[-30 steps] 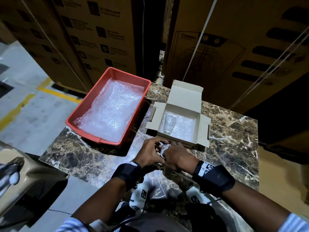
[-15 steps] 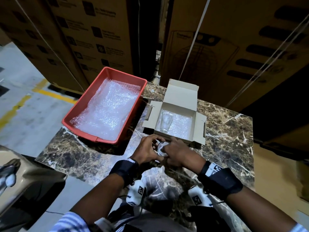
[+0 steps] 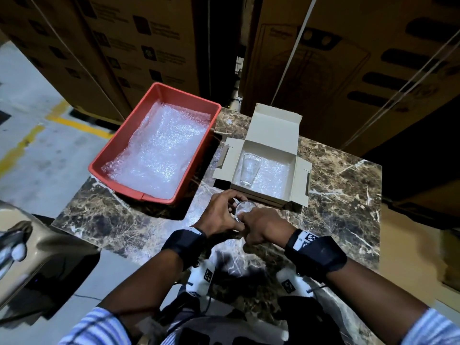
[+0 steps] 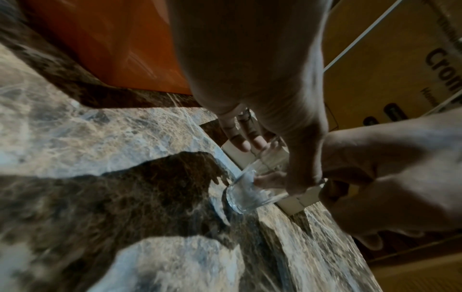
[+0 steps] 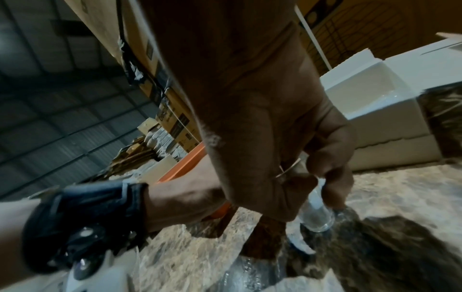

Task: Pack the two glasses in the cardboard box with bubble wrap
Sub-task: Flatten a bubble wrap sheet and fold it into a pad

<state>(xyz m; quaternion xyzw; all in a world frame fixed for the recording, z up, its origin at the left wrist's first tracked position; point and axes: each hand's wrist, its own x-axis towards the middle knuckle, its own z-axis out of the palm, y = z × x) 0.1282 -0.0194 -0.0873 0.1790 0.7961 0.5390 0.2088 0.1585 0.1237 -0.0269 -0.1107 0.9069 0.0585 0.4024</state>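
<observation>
Glass [image 3: 245, 210] number two stands upright on the desk [image 3: 343, 195], clamped from both sides: the left hand [image 3: 219, 215] curls its fingers [image 4: 237, 138] round the left of the rim, and the right hand [image 3: 263, 227] pinches the right side lower down. Its long axis runs straight up, mouth on top. The cardboard box [image 3: 271, 125] lies just beyond the fingers, slightly right, flaps open, so I judge the coming move to be a short lift away from the body; both hands are about equally near.

Count: two glasses, the other glass [image 3: 250, 169] already lying in the left part of the box on its bubble wrap lining [image 3: 273, 175]; one box; one red tray [image 3: 119, 148] far left holding more bubble wrap [image 3: 159, 155].
</observation>
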